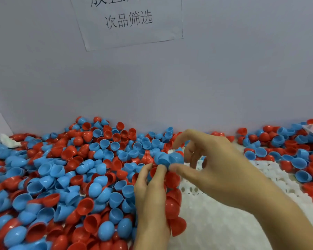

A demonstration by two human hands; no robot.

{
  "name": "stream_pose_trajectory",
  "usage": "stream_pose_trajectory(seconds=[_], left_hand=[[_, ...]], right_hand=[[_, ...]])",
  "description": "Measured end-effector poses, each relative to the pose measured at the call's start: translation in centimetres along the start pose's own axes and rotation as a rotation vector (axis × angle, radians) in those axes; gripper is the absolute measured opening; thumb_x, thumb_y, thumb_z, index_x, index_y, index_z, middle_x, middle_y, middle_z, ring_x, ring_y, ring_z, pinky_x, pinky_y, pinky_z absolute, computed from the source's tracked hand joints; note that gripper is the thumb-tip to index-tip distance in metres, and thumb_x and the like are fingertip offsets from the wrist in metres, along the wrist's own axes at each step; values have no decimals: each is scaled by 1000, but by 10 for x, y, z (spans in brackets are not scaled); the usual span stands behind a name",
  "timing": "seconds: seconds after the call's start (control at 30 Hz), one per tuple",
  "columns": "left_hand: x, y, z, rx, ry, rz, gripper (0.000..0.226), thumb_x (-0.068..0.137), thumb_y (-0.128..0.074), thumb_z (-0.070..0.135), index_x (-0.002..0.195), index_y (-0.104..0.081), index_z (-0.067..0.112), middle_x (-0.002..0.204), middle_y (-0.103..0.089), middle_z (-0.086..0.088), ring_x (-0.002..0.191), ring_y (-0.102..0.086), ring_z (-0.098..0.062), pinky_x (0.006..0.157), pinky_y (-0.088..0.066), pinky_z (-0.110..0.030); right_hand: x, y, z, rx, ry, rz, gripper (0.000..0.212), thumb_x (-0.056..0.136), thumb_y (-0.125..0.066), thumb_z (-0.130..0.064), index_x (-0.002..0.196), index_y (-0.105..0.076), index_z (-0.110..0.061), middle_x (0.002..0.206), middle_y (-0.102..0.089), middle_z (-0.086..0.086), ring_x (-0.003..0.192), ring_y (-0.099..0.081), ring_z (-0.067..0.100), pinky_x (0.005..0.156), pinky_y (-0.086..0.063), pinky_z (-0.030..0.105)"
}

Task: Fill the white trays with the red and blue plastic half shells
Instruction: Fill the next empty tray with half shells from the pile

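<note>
Head view: right hand pinches light, rigid, slippery blue half shells; left hand grips nested red half shells. Grip at rims.

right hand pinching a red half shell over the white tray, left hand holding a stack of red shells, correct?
One slip: the shell in the right hand grip is blue, not red. The head view shows it, above the white tray. The left hand does hold the stack of red shells.

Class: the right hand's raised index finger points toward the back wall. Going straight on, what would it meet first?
Probably the loose heap of red and blue plastic half shells beyond the right hand; depth is unclear.
</note>
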State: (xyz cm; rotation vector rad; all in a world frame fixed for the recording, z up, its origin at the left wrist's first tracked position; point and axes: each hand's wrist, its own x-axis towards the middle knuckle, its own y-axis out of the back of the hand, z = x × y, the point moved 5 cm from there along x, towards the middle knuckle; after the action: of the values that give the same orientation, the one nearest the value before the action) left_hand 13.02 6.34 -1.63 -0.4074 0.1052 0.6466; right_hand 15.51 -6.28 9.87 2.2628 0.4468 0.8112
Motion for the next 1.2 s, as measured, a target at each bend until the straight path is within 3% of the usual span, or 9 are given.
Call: stream_pose_trajectory(seconds=[0.1, 0.17, 0.3, 0.4, 0.63, 0.7, 0.8, 1.0, 1.2], left_hand=[[-1, -5, 1, 15, -2, -49, 5, 83, -71, 33, 80, -73, 30, 87, -74, -7, 72, -65, -21, 59, -50, -36], [-2, -8, 1, 9, 5, -95, 7, 76, -75, 37, 82, -74, 34, 88, -75, -4, 74, -68, -20, 62, -52, -37], [-7, -15, 3, -109, 78, -181, 62, 49, -78, 53, 105, -74, 28, 95, -76, -7, 74, -71, -19, 58, -54, -32], [-8, -16, 5, -199, 121, -231, 63, 50, -78, 54, 106, -78, 24, 95, -76, -11, 69, -71, -18, 55, -56, -32], [-2, -11, 0, -239, 147, -211, 56, 61, -77, 51, 105, -76, 15, 91, -73, -11, 70, -67, -20, 58, -56, -33], [-1, -11, 0, -248, 148, -210, 53, 62, -77, 49, 103, -75, 15, 88, -74, -11, 65, -67, -19, 58, -56, -33], [0, -12, -2, -276, 161, -210, 45, 65, -76, 46, 98, -77, 15, 87, -73, -11, 61, -65, -18, 56, -55, -32], [-1, -14, -2, -232, 169, -214, 68, 49, -75, 57, 107, -76, 20, 98, -75, -14, 67, -67, -21, 57, -54, -33], [-4, -14, -4, -226, 172, -275, 86, 49, -91, 64, 125, -66, 35, 109, -76, -7, 85, -76, -23, 67, -58, -38]], right_hand=[[5, -4, 9, -38, -39, 152, 19, 89, -65, -13, 92, -58, -30, 64, -66, -5, 65, -64, 11, 62, -52, 26], [6, -4, 17, -15, -94, 225, 25, 90, -63, -7, 89, -53, -30, 62, -67, -3, 60, -65, 12, 54, -54, 29], [3, 0, 28, 55, -162, 362, 35, 88, -65, -4, 75, -53, -35, 61, -67, -5, 50, -65, 8, 36, -42, 14], [2, 6, 34, 43, -180, 437, 35, 87, -63, 2, 73, -59, -31, 58, -67, -5, 50, -64, 12, 43, -51, 20], [4, -1, 35, 106, -169, 255, 45, 89, -64, 1, 76, -70, -41, 72, -69, -26, 71, -69, -1, 62, -54, 10], [3, -1, 34, 97, -161, 217, 39, 88, -64, -1, 79, -74, -38, 74, -70, -28, 73, -70, 2, 64, -55, 11], [2, -6, 31, 86, -139, 120, 23, 85, -62, -13, 93, -78, -27, 85, -66, -32, 90, -64, -11, 73, -51, 5], [1, -20, 30, -17, -130, -62, 33, 86, -63, -37, 115, -74, -26, 123, -62, -23, 117, -55, -3, 96, -52, 25], [5, -19, 26, -71, -121, 37, 19, 84, -76, -23, 103, -78, -26, 115, -68, -19, 107, -59, -5, 92, -51, 18]])
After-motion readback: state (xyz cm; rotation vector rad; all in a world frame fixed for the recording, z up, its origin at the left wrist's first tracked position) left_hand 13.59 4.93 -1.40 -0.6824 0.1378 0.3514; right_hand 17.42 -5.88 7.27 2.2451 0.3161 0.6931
